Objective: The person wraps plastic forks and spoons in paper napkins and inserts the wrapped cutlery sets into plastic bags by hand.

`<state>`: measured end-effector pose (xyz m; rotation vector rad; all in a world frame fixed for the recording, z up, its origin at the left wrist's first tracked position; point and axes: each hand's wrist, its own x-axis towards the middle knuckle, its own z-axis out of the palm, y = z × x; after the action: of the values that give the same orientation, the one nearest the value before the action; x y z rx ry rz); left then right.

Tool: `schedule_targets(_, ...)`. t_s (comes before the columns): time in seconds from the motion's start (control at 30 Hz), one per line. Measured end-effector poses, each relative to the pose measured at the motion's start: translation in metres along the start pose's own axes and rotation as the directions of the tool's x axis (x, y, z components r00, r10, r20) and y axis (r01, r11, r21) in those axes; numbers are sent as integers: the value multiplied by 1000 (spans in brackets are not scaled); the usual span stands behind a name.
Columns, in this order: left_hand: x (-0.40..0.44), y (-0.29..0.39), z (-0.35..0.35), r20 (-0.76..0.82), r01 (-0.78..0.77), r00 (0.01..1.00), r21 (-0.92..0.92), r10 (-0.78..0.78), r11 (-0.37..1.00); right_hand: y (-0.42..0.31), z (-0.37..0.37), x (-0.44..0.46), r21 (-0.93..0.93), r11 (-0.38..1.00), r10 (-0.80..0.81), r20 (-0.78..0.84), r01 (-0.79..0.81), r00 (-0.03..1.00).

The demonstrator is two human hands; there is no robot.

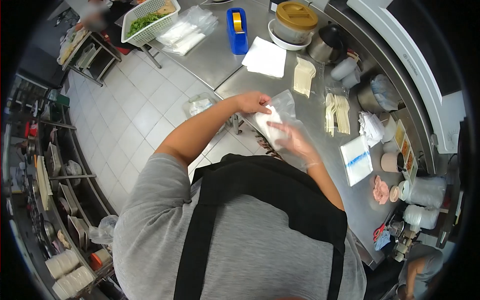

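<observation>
One white bundle point(268, 128) lies between left hand point(254, 103) and right hand point(296, 141)

The scene is viewed from the head, forward and downward. The torso point(270, 240) is framed closely at six o'clock, the counter point(326, 156) from twelve to four.

No text readable; faint lettering point(408, 62) on white appliance point(418, 70) (too small).

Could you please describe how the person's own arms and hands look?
The left arm wears a short, grey fabric sleeve and the left hand is bare. The right forearm is bare, the right hand blurred behind clear plastic.
</observation>
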<state>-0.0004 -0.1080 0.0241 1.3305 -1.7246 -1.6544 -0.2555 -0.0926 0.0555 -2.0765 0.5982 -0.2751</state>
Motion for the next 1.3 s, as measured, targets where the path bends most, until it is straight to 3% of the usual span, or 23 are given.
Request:
schedule_targets(0.03, -4, -3, 3, -32, -102, 995, -207, 97, 973, -2, 2, -4, -6, 1000, 12, -38, -12, 999)
schedule_targets(0.07, -7, -5, -1, -113, -131, 987, -153, 114, 979, -2, 1, -5, -11, 1000, 26, -77, -27, 997)
schedule_targets(0.13, -16, -7, -10, -265, -175, 951, -41, 159, 984, 17, -4, -5, -218, 956, -224, -124, 194, 967)
schedule_targets(0.17, -25, -9, -23, -339, -235, 922, -101, 189, 967, 27, -6, -5, -322, 901, -346, -128, 291, 929)
schedule_targets(0.2, -37, -8, -42, -413, -298, 886, -155, 212, 942, 19, -14, -11, -175, 968, -207, -164, 178, 965)
schedule_targets(0.27, -74, 11, -87, -664, -116, 741, 13, 95, 993, -17, -33, -32, 134, 989, 86, -168, -64, 982)
schedule_targets(0.33, -104, 32, -125, -875, -195, 477, -17, 80, 981, -27, -39, -43, 170, 982, 126, -287, -79, 950)
schedule_targets(0.4, -121, 16, -187, -952, -400, 303, -83, 46, 913, -23, -38, -50, 222, 973, 153, -399, -67, 904)
schedule_targets(0.47, -136, 4, -237, -990, -607, 84, 38, 112, 794, -5, -26, -53, 284, 958, 171, -504, -24, 847)
schedule_targets(0.53, -146, -1, -268, -993, -748, -52, 112, 110, 655, 6, -11, -52, 242, 969, 181, -579, -45, 795)
schedule_targets(0.73, -134, -48, -354, -930, -609, -334, 90, -152, 788, 34, 23, -51, 93, 980, 185, -731, -173, 656)
schedule_targets(0.77, -127, -59, -366, -899, -590, -363, 17, -246, 807, 36, 25, -50, 92, 979, 190, -741, -184, 644)
schedule_targets(0.87, -115, -85, -375, -819, -541, -328, -245, -470, 804, 34, 28, -45, 118, 972, 220, -764, -204, 607)
schedule_targets(0.97, -101, -92, -370, -762, -558, -373, -271, -529, 784, 40, 31, -43, 86, 973, 198, -781, -213, 592)
schedule_targets(1.07, -101, -48, -349, -621, -463, -358, -530, -697, 711, 40, 32, -42, 74, 971, 197, -791, -229, 579)
schedule_targets(1.13, -88, -61, -354, -679, -96, -589, -480, -439, 872, 40, 34, -42, 87, 964, 218, -797, -250, 563)
schedule_targets(1.17, -83, -66, -356, -702, 104, -656, -446, -276, 889, 40, 35, -43, 94, 960, 231, -800, -265, 553)
schedule_targets(1.23, -81, -46, -337, -894, 513, -447, -234, 25, 826, 40, 35, -40, 84, 956, 230, -807, -280, 544)
schedule_targets(1.3, -77, -43, -336, -964, 774, -102, 79, 246, 629, 36, 35, -38, 54, 956, 209, -812, -287, 546)
